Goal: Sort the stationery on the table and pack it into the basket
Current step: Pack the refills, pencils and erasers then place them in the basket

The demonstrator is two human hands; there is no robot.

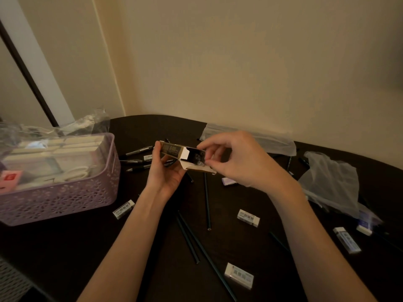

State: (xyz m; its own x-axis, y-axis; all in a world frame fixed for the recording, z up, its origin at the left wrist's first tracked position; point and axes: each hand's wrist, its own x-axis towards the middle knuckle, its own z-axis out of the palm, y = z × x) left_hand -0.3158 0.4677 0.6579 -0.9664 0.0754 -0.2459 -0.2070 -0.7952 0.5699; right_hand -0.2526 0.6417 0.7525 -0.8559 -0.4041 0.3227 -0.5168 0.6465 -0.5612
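Observation:
My left hand grips a small dark-and-gold cardboard box from below, above the dark table. The box's right end is open, flaps folded out. My right hand pinches something small at that open end; what it is I cannot make out. The purple lattice basket stands at the left, holding pale boxes and packets. Dark pencils lie on the table under my hands, black pens lie near the basket, and several white erasers are scattered around.
Clear plastic bags lie at the right and along the back wall; crumpled wrap sits behind the basket. The table's curved front edge runs past the lower left, with a white wicker surface below it.

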